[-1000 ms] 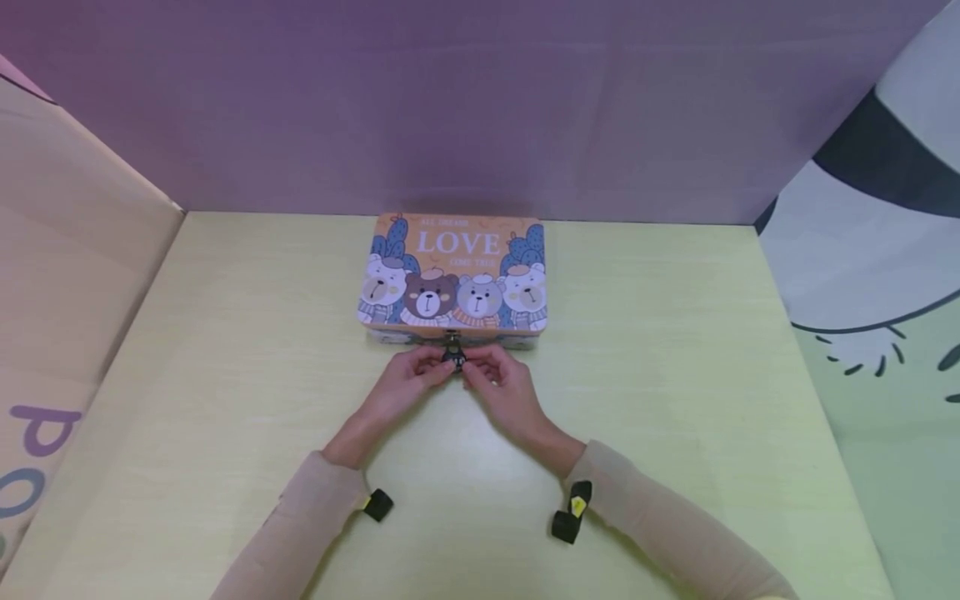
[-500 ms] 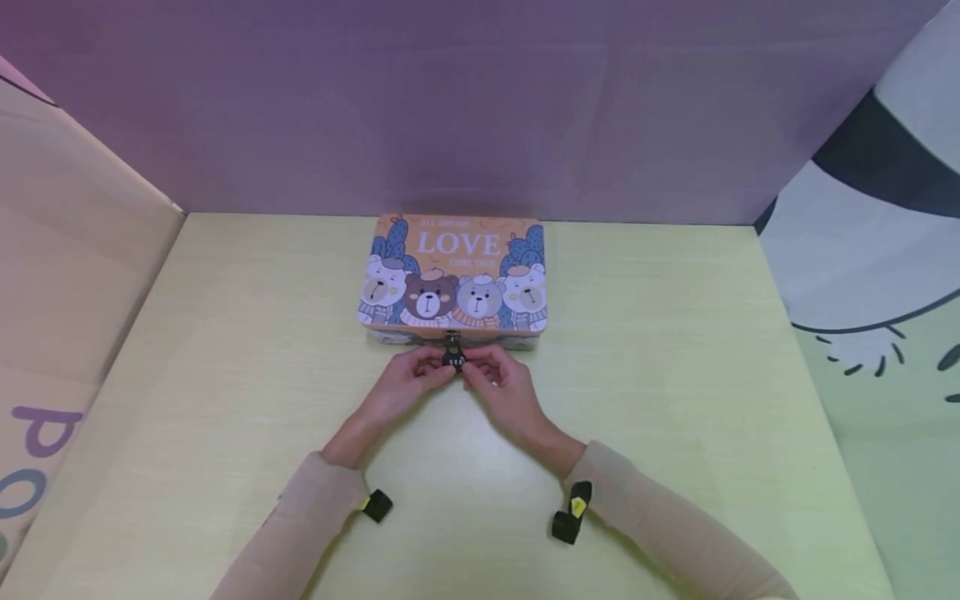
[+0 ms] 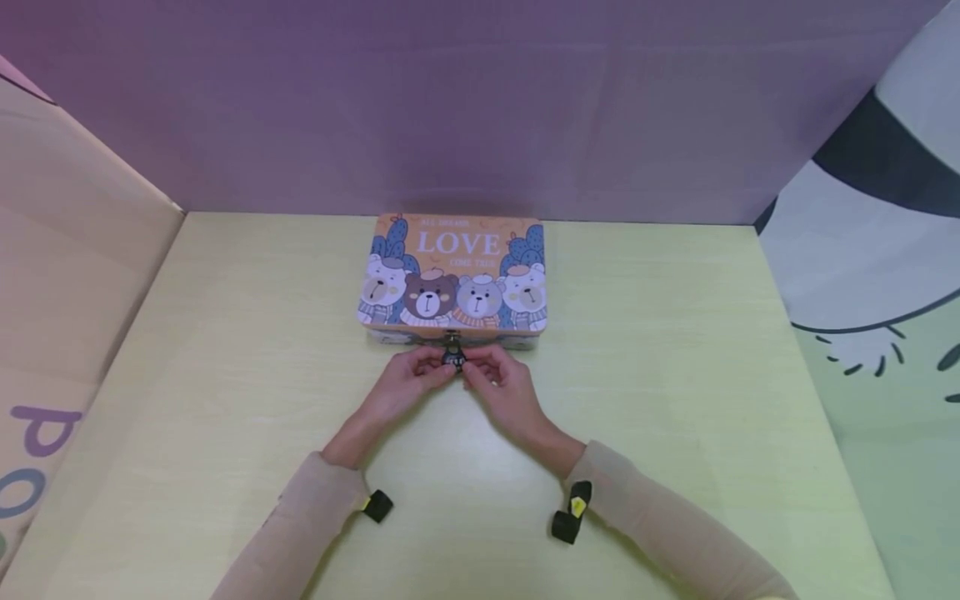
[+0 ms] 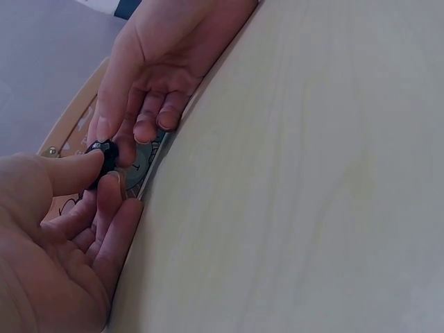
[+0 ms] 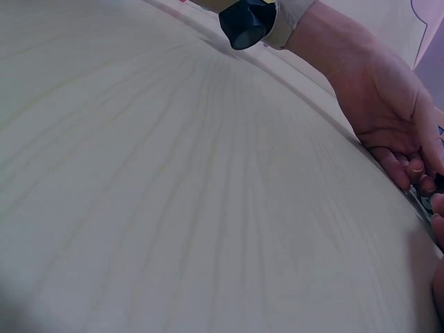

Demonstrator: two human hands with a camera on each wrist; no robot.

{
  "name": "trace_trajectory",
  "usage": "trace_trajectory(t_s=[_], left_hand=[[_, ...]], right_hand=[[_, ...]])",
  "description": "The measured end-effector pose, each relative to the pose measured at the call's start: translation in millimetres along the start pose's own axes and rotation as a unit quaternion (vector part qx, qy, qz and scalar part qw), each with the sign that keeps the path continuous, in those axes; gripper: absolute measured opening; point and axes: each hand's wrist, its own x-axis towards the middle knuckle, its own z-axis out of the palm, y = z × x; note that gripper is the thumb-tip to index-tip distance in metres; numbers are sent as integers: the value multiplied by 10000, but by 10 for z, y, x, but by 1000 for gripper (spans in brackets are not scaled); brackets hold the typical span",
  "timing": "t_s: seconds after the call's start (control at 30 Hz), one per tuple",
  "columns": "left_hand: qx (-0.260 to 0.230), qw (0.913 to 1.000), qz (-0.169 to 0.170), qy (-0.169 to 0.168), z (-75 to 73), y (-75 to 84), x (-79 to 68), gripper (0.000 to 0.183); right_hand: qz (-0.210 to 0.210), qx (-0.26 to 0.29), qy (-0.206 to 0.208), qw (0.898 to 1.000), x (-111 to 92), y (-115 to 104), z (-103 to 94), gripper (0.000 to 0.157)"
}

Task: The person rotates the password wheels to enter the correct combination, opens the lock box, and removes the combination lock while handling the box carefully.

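A tin box (image 3: 452,271) with bears, cacti and the word LOVE on its lid stands closed at the back middle of the table. At the latch (image 3: 452,337) on its front hangs a small black combination padlock (image 3: 453,358) with pale dial marks, too small to read. My left hand (image 3: 408,379) pinches the padlock's left side between thumb and fingers, and my right hand (image 3: 506,387) pinches the right side. In the left wrist view, both thumbs meet over the padlock (image 4: 104,154). The right wrist view catches mostly the left hand (image 5: 385,97); the padlock is nearly hidden there.
Pale wood-grain table (image 3: 675,358) surrounds the box. Behind it rises a purple panel (image 3: 480,108), with printed panels at left and right. Black wrist cameras hang from the left sleeve (image 3: 300,517) and the right sleeve (image 3: 660,517).
Both hands keep their place at the padlock. Its pale dial marks, clearest half a second ago, now look dimmer, as the face has tilted slightly. The box has not moved.
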Motion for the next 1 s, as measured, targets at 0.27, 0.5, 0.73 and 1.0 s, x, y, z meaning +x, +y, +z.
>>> trace_trajectory(t_s=[0.27,0.5,0.73,1.0], left_hand=[[-34,10000,-85,-5,4,19,-7,29],[-10,10000,-41,38,14,18,-9,28],[-83,9999,52,-98,-14,0,1,26],[-51,10000,-20,-84,-20,1,14,27]], right_hand=[[81,-40,-51,9999,-32,-205,8,20],[117,-8,-66,9999,-55,-350,20,19],[141,-42,-81,9999,-52,-351,14,19],[172,-37,-108,9998,-55,-365,9,20]])
